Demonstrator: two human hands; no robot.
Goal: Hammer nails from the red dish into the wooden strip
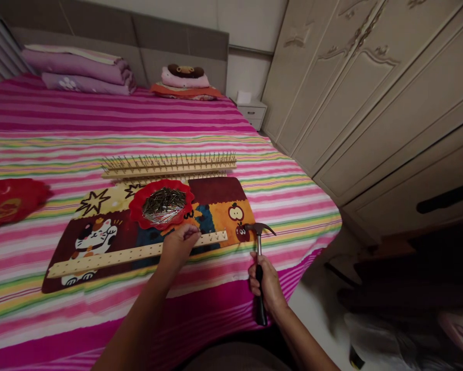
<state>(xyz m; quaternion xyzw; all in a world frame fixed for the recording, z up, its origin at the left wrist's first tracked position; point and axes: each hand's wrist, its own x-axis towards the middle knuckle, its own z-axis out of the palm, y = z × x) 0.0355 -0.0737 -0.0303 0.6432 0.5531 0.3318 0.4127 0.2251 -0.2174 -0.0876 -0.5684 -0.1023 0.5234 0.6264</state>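
Work strip: a pale wooden strip (134, 252) lies lengthwise across the near part of the printed mat (224, 188), on the striped bedspread (293, 196); dark dots, apparently holes, run along its bare length.
Set nails: a few short nails (216, 235) stand in the strip's right end, near the hammer.
Left hand: the left hand (179, 245) reaches over the strip just beside those nails, fingertips drawn narrowly together; whether a nail sits between them cannot be told.
Right hand: the right hand (268, 281) is wrapped round the black grip of a claw hammer (259, 247), head up, striking face toward the strip, claw pointing away.
Nail supply: a scalloped red bowl (138, 208), just beyond the strip, holds a heap of loose nails (165, 203).
Studded strips: at the mat's far edge, nail-studded wooden strips (169, 170) bristle with upright nails.
Step in hand: judged to be placing a nail by hand, beside those standing.
Next move: would call for the nail held upright in its hole, fingertips clear of the hammer's path, and a light, square tap.
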